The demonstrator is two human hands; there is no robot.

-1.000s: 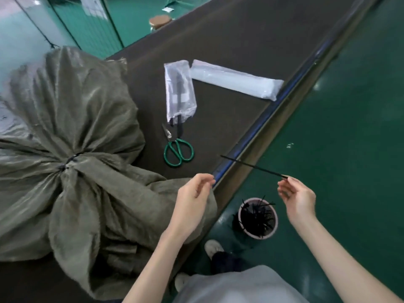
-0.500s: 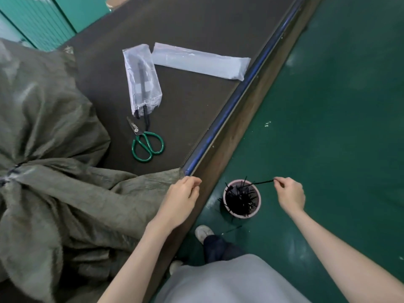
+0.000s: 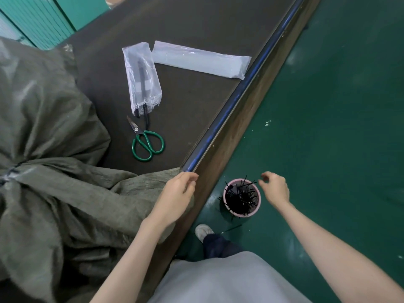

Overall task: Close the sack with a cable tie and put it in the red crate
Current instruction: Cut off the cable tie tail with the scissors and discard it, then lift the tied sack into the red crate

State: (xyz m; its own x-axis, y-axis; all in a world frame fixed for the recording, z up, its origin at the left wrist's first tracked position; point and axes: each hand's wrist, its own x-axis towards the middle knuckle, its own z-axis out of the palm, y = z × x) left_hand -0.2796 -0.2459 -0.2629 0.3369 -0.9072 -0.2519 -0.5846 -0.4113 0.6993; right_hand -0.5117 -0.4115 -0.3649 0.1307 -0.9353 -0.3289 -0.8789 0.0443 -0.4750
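Resting on loose sack fabric at the counter edge, left hand (image 3: 175,199) has fingers curled, thumb and fingertips close together; cannot tell if it pinches the cloth. Right hand (image 3: 274,189) hovers over the green floor (image 3: 328,127) just beside the pink cup (image 3: 241,197), thumb and forefinger nearly pinched, nothing visibly held between them. Cup stands on the floor near the counter side, full of black cable ties (image 3: 240,194) sticking up; one stray tie (image 3: 231,228) lies on the floor below it, next to a white shoe (image 3: 202,231).

Olive-grey sack (image 3: 54,182) fills the left of the dark counter (image 3: 196,22), its neck gathered and cinched by a dark band at far left (image 3: 8,171). Green-handled scissors (image 3: 145,142) lie on the counter just right of the sack, blades pointing away. Beyond them a crumpled clear plastic bag (image 3: 142,79) with a dark item inside, and a long flat clear packet (image 3: 201,60) lying near the counter's blue rail (image 3: 240,95). Red crate not in view.
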